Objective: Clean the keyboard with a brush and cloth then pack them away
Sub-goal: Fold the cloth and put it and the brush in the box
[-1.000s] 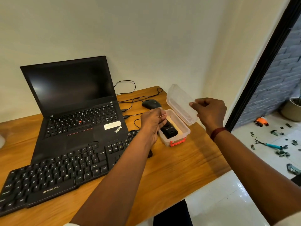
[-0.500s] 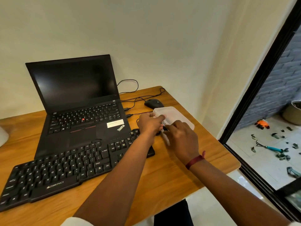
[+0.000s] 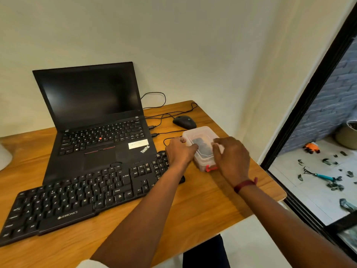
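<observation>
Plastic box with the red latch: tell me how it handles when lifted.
Probably light and stiff: the plastic box is small and translucent. The dark item inside may slide if tilted. Its smooth walls might slip.

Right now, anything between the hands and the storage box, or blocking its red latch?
Nothing visible. The left hand and right hand both hold the clear box, lid down over a dark item inside. The red latch at its near end is uncovered.
</observation>
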